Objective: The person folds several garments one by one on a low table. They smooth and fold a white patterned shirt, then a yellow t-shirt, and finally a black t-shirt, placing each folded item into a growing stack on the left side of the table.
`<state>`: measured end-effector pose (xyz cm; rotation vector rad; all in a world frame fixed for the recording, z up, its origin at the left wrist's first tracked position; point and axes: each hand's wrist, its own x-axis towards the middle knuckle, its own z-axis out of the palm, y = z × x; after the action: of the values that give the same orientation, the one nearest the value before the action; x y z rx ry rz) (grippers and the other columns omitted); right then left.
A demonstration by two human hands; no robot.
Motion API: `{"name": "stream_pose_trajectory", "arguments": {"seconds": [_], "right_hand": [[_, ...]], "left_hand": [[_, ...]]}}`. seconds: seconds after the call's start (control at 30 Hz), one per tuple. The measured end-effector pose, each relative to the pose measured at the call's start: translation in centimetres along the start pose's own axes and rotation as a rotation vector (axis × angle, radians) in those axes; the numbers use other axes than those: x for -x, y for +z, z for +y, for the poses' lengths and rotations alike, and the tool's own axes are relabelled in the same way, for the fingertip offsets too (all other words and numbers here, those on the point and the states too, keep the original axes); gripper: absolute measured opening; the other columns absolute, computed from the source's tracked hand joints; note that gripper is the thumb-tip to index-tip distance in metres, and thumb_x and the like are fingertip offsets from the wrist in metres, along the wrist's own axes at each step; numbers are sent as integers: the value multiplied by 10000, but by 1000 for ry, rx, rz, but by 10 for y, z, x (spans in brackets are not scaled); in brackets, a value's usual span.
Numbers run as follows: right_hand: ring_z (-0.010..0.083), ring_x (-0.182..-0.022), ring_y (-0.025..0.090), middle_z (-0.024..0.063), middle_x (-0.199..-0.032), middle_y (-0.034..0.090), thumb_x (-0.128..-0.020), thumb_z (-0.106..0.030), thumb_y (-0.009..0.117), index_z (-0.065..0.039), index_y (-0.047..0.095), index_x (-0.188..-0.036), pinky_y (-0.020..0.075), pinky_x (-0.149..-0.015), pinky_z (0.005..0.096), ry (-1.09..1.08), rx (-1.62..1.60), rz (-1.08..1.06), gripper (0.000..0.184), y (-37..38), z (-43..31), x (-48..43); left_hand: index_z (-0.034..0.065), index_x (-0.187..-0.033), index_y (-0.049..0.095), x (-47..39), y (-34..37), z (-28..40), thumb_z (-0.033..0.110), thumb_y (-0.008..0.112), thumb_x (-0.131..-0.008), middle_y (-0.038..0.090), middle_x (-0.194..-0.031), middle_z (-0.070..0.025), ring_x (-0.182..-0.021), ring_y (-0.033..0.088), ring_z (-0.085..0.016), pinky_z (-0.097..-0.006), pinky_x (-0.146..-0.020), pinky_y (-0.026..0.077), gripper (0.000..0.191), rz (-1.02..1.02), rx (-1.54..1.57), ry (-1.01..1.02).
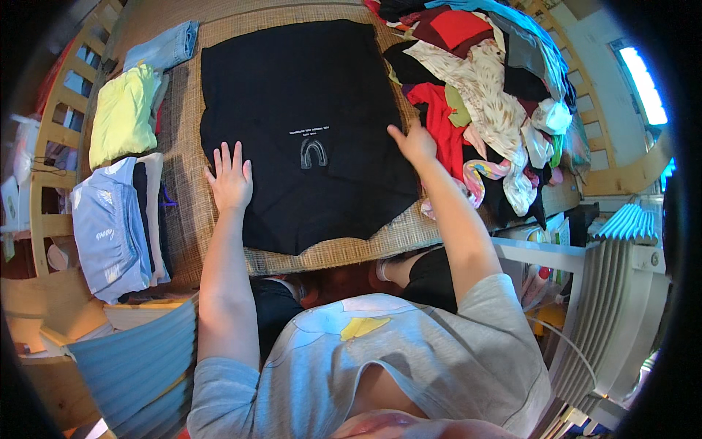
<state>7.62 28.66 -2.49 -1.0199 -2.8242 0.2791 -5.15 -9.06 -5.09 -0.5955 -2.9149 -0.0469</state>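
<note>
A black garment [296,99] with a small pale print lies spread out on a woven mat [340,255]. My left hand [230,178] rests palm down at its left edge, fingers spread. At the garment's right edge is my right hand [417,144], thumb pointing inward over the black cloth, its other fingers partly hidden; whether it grips any cloth cannot be told. Just beyond that hand lies a red garment [441,123], part of a loose heap of mixed clothes that includes a white and brown patterned cloth [471,88].
Folded clothes line the left side: blue jeans [164,46], a yellow garment [123,115] and a light blue garment [109,219]. Wooden slatted rails [46,164] bound the mat on both sides. A white-framed table [540,255] stands near my right arm.
</note>
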Motion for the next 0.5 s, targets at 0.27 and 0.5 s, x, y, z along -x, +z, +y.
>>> {"name": "stream_pose_trajectory", "arguments": {"seconds": [0.27,0.5], "right_hand": [[398,-990,542,252,-979,594,-781,-290,619,34,602,-935,440,-828,452,-22,-270,17,360,62,-28,-129],[362,-883,589,189,-901,622,-691,-359,707,-45,567,-927,461,-739,436,123,-329,127,417,51,-16,-141]], "left_hand": [[216,-1355,317,-2,-1,-1,361,375,-906,256,-1426,-87,-1321,215,-260,-542,-1039,159,476,-2,19,-4],[217,-1354,314,-1,0,-1,352,392,-901,260,-1423,-97,-1323,215,-264,-549,-1036,160,479,11,43,0]]}}
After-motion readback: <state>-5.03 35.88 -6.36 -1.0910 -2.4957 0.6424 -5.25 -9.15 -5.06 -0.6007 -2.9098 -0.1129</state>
